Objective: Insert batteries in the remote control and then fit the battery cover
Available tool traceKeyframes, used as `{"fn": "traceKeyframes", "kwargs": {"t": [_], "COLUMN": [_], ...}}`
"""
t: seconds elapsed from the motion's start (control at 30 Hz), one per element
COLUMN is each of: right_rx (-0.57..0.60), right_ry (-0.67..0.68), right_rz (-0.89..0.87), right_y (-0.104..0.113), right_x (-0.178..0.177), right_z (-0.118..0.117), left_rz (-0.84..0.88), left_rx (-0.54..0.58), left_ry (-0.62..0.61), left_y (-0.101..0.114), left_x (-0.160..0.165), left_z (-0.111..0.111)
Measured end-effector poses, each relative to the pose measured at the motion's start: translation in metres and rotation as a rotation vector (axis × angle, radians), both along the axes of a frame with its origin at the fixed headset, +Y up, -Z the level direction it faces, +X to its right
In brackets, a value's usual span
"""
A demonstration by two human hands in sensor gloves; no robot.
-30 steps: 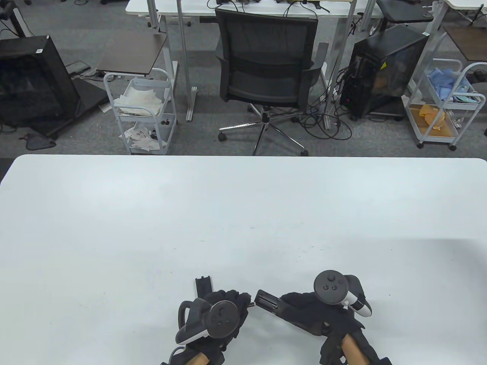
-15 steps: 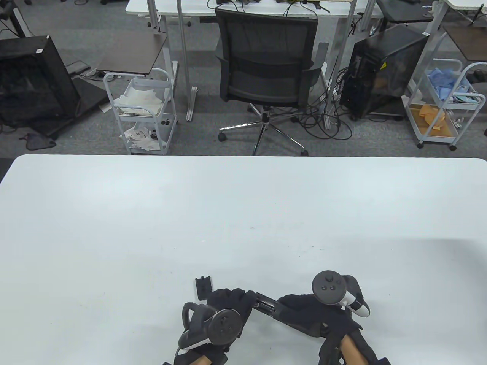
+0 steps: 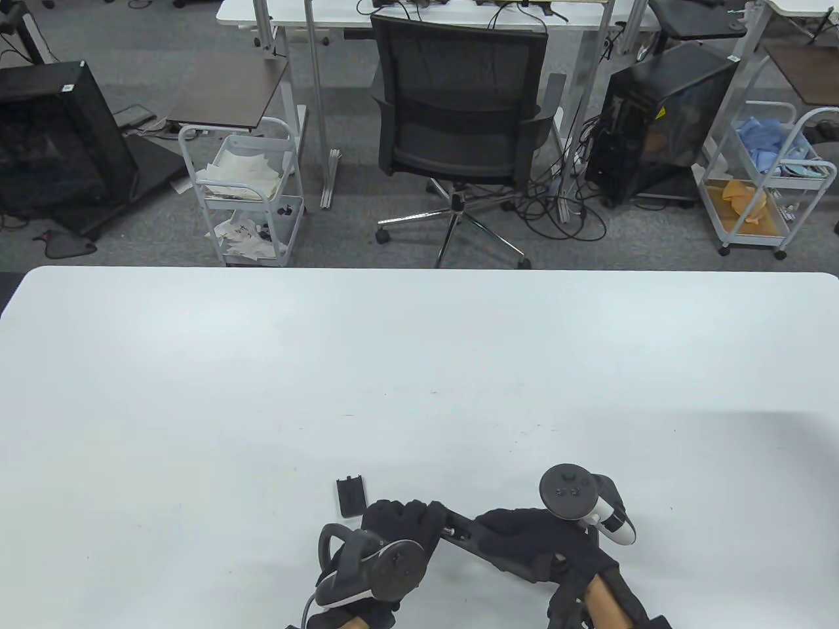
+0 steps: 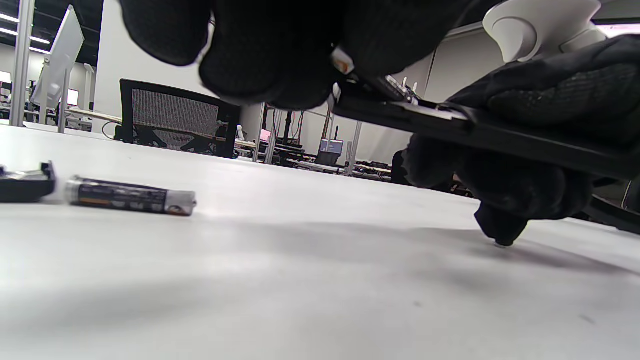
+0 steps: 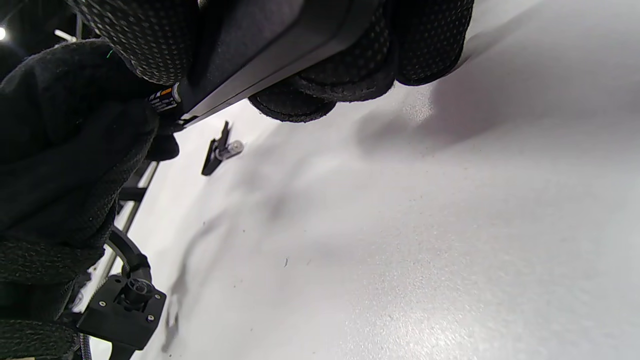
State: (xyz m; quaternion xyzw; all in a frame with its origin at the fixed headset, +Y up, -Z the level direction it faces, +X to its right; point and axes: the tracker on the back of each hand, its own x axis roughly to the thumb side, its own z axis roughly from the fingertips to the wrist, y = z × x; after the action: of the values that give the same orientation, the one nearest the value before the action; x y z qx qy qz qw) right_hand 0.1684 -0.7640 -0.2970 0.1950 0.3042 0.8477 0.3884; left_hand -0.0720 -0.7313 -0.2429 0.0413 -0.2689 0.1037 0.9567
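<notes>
My right hand (image 3: 524,534) grips a black remote control (image 3: 467,532) and holds it off the table, its open battery bay toward the left; the remote also shows in the left wrist view (image 4: 500,132) and the right wrist view (image 5: 280,55). My left hand (image 3: 403,524) pinches a battery (image 4: 341,64) and presses it against the remote's open end; its label shows in the right wrist view (image 5: 165,99). A second battery (image 4: 131,196) lies on the table beside the black battery cover (image 3: 350,495). The cover is also in the left wrist view (image 4: 25,183).
The white table (image 3: 419,367) stretches far ahead of both hands. Beyond its far edge stand an office chair (image 3: 459,111), two wire carts (image 3: 242,190) and a computer tower (image 3: 662,118) on the floor.
My left hand has moved right to the remote's open end and now presses the battery into it. The right hand has shifted the remote slightly left and down.
</notes>
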Motion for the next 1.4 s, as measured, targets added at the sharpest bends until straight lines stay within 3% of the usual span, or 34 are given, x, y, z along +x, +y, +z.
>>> {"fn": "traceKeyframes", "kwargs": {"t": [0.23, 0.47, 0.97, 1.1, 1.3, 1.4], "right_rx": [-0.005, -0.01, -0.033, -0.031, -0.037, -0.034], "right_ry": [-0.007, -0.013, -0.019, -0.023, -0.008, 0.006], "right_rz": [0.009, 0.005, -0.032, -0.05, -0.11, -0.141], "right_y": [0.0, 0.0, 0.0, 0.002, 0.006, 0.009], "right_x": [-0.002, -0.003, -0.001, 0.0, 0.0, -0.001], "right_z": [0.0, 0.001, 0.0, 0.0, 0.002, 0.004], "left_rz": [-0.087, -0.215, -0.051, 0.131, 0.535, 0.586], "left_rx": [0.061, 0.2, 0.105, -0.006, -0.295, -0.359], "left_ry": [0.001, -0.016, 0.035, 0.07, 0.13, 0.13], "left_y": [0.0, 0.001, 0.006, 0.007, -0.006, -0.011], "left_x": [0.009, 0.022, 0.005, -0.011, -0.038, -0.042], "left_z": [0.005, 0.015, 0.007, 0.0, -0.014, -0.016]}}
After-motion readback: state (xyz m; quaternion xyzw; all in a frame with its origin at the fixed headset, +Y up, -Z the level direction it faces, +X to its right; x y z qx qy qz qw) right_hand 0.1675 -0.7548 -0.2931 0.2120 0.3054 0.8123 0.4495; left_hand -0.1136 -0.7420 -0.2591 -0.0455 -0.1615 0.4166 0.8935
